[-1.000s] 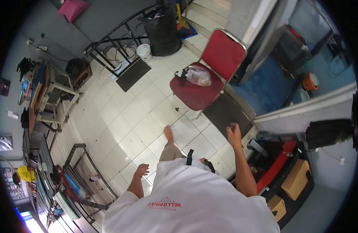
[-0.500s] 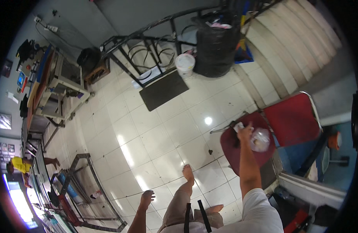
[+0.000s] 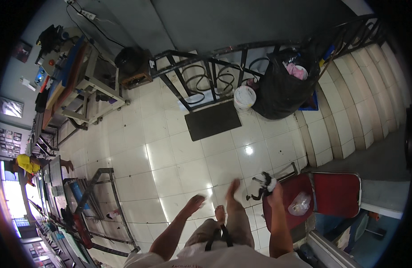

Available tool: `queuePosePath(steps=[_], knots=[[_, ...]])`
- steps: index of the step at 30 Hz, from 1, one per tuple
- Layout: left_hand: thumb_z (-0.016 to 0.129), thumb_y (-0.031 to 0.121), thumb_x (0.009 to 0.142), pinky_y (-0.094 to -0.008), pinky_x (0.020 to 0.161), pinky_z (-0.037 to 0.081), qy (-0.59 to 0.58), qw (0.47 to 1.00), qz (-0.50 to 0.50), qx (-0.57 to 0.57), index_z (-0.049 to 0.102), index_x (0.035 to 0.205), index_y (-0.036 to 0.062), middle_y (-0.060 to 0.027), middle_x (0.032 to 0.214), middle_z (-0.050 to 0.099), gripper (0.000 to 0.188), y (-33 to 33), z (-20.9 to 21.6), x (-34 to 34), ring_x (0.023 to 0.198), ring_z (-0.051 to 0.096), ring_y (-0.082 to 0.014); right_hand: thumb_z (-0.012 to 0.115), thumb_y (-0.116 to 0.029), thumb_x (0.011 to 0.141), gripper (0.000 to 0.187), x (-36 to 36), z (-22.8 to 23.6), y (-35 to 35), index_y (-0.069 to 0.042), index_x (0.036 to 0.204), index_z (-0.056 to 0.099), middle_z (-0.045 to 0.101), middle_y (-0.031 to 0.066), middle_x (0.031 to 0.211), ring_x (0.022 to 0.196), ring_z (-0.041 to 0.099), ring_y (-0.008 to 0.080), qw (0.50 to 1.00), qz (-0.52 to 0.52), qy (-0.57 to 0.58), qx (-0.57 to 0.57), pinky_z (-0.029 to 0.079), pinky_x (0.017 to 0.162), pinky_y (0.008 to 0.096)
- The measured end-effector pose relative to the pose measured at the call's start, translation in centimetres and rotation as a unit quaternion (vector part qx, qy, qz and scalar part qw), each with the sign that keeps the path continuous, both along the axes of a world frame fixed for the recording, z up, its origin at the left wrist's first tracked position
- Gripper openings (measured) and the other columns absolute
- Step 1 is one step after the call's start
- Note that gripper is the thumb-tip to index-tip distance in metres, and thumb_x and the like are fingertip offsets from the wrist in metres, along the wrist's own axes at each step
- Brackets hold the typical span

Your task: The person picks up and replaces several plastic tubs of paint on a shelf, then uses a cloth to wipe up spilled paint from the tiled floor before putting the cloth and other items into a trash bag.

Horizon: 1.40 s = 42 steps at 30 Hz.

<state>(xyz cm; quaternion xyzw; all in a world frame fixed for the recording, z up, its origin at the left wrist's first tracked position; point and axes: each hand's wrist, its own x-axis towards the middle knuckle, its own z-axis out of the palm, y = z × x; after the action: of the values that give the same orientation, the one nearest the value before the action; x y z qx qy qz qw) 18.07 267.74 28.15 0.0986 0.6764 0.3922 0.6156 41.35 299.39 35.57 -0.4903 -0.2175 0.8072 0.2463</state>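
Observation:
My right hand [image 3: 275, 194] is closed around a bundle of white and black material [image 3: 268, 183], with dark strap-like ends hanging from it. I cannot make out its exact kind. The hand is over the left edge of a chair's dark red seat [image 3: 284, 203]. On that seat, just right of my wrist, lies a clear plastic bag [image 3: 300, 204] with something pale inside. My left hand [image 3: 197, 203] hangs over the tiled floor, its fingers stretched out and slightly blurred, holding nothing.
A black metal railing [image 3: 210, 80], dark mat [image 3: 213, 121], white bucket [image 3: 245, 98] and large black bag [image 3: 284, 89] stand ahead. Curved steps [image 3: 344, 102] rise at the right. A metal frame [image 3: 114, 196] and a person in yellow [image 3: 25, 164] are at left.
My right hand has picked the white and black bundle up from the seat and moved it left to the seat's edge. The left hand has risen and moved forward to the right.

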Motion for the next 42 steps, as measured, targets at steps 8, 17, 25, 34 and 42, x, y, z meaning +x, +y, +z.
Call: queuePosePath(steps=[8,17,25,34,42], knots=[[0.043,0.041,0.097,-0.0324,0.094,0.042,-0.035,0.978,0.156,0.135,0.045,0.127,0.0042,-0.0104,0.115,0.058,0.048,24.7,18.6,-3.8,0.106,0.055,-0.019,0.049,-0.022,0.091,0.031,-19.9,6.3,3.1,-0.005,0.117,0.05,0.057,0.0129,0.105,0.094,0.057,0.0252,0.909,0.331,-0.061,0.246,0.047,0.082,0.0346],[0.041,0.024,0.098,-0.0351,0.088,0.048,-0.089,0.877,0.441,0.168,0.05,0.119,0.0034,-0.0103,0.112,0.057,0.031,28.6,23.0,-13.7,0.1,0.058,-0.0223,0.066,-0.025,0.079,0.045,-30.3,13.9,8.0,-0.005,0.118,0.053,0.049,0.0169,0.116,0.107,0.049,0.0361,0.58,0.439,-0.063,0.683,0.042,0.088,0.0423],[0.042,0.039,0.097,-0.0285,0.082,0.046,0.198,0.973,0.114,0.028,0.056,0.108,-0.0008,-0.0095,0.1,0.061,0.044,31.0,29.0,-16.3,0.091,0.056,-0.015,0.047,-0.068,0.081,0.083,-29.9,14.8,13.1,-0.02,0.145,0.025,0.035,0.0094,0.144,0.133,0.031,0.0328,0.793,0.342,0.034,0.503,0.017,0.097,0.0687],[0.057,0.017,0.088,-0.0262,0.057,0.042,0.13,0.939,0.283,0.144,0.06,0.081,0.0022,-0.0037,0.075,0.057,0.017,38.7,21.4,-16.5,0.063,0.052,-0.0111,0.05,-0.027,0.093,0.031,-28.0,10.8,12.7,0.001,0.092,0.063,0.064,0.0149,0.077,0.07,0.062,0.0241,0.862,0.317,-0.053,0.391,0.046,0.067,0.0371],[0.061,0.026,0.087,-0.0269,0.057,0.04,0.045,0.932,0.357,0.038,0.053,0.082,0.0055,-0.0002,0.071,0.049,0.022,39.4,15.2,-17.1,0.063,0.047,-0.0107,0.05,-0.022,0.092,0.026,-28.6,7.0,11.9,0.001,0.084,0.059,0.061,0.019,0.072,0.07,0.06,0.0332,0.802,0.38,-0.191,0.42,0.046,0.065,0.0387]])
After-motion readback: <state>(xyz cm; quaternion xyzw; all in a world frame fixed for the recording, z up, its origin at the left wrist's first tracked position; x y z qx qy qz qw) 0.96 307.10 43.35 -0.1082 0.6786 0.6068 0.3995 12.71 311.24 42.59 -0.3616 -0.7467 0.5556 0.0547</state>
